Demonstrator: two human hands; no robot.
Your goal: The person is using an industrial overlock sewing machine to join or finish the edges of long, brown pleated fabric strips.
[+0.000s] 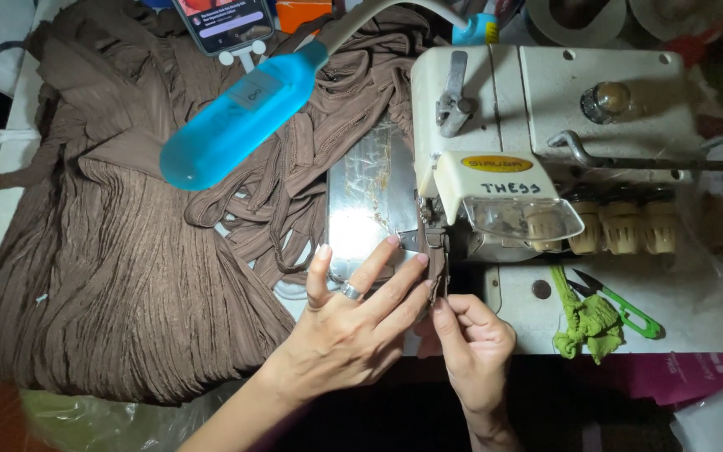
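R hand [472, 335] pinched brown strap [438, 264] at presser foot; L hand [353, 322] lay spread, pressing it flat. I judged fingertips [421, 259] too near needle: risk of nick, strap skewing.

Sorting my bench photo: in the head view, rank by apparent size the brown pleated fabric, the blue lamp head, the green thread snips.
1. brown pleated fabric
2. blue lamp head, though it sits nearer the camera
3. green thread snips

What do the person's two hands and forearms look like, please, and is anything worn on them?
Both are bare: no gloves and no sleeves in view. The left hand wears a broad silver ring on one finger. The right hand has no ring or band showing. Fingernails are short and unpainted.
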